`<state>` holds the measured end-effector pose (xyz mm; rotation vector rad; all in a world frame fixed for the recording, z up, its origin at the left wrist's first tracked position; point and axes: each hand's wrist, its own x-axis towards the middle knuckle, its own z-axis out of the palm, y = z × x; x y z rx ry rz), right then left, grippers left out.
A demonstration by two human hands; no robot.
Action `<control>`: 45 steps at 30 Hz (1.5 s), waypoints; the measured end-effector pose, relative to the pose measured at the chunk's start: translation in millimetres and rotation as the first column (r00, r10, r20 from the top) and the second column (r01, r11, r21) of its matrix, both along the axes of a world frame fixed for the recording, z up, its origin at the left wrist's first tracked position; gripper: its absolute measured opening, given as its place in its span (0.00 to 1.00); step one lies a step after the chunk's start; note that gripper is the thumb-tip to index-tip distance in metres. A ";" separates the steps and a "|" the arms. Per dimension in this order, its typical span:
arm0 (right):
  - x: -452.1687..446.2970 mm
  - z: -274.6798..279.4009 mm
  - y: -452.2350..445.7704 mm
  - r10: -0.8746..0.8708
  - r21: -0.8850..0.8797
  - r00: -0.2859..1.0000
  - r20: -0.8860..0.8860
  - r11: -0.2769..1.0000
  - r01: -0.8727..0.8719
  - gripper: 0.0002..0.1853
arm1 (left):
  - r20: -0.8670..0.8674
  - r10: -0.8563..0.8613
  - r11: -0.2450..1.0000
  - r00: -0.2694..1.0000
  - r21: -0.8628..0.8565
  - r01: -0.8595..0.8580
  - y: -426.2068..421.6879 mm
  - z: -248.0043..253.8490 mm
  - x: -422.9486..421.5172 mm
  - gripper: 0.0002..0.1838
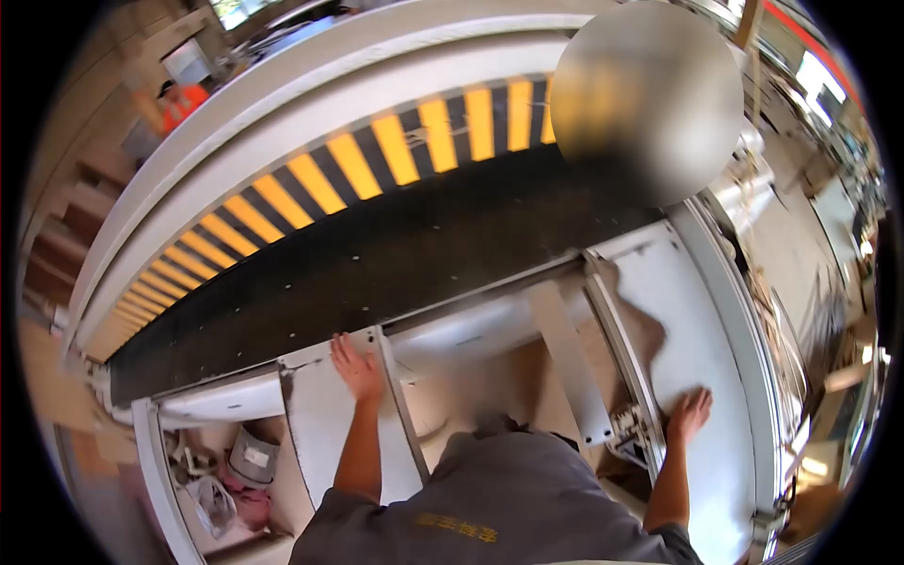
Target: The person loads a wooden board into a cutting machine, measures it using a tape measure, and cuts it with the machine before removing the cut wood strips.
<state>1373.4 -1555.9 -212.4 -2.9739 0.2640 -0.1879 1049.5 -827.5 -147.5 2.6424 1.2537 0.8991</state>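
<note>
My left hand (358, 369) rests with its fingers stretched out on a narrow white metal panel (334, 414), close to the edge of a long dark bed. Out to the right, my right hand (692, 414) lies on a wide white panel (711, 348), fingers extended. Neither hand appears to hold anything. Between them, a loose-looking grey strip (570, 363) with holes at its end slants across the machine's frame opening. Near my right hand is a small metal mechanism (629, 424) beside a rail.
A long machine beam with yellow and black stripes (391, 151) spans the far side above the dark bed (377, 250). At lower left, a grey bucket (254, 457), pink cloth (252, 504) and clear plastic bag (212, 504) sit below. A person in orange (184, 105) is far left.
</note>
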 end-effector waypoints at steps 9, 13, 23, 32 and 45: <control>4.9 -12.5 0.3 -0.117 -0.268 0.988 -0.099 0.960 0.086 0.39 | 0.058 0.039 0.992 0.998 -0.125 -0.031 -3.1 11.1 -7.5 0.36; 24.3 -7.1 12.5 -0.057 -0.235 0.993 -0.099 0.971 0.032 0.38 | 0.053 0.029 0.989 0.998 -0.144 -0.021 -4.5 11.9 -7.7 0.36; 35.7 3.5 73.1 -0.052 -0.078 0.992 -0.115 0.996 0.044 0.38 | 0.095 -0.100 0.995 0.990 0.022 0.099 -9.6 35.7 -10.8 0.33; 35.9 13.2 79.0 -0.023 -0.109 0.977 -0.211 0.994 -0.001 0.38 | -0.102 0.153 0.988 0.983 0.034 -0.150 188.3 23.0 56.4 0.34; 114.3 -67.5 -44.9 0.240 -0.212 0.721 -0.650 0.854 -0.475 0.43 | -0.524 0.446 0.878 0.725 0.101 -0.467 164.4 31.6 -384.5 0.39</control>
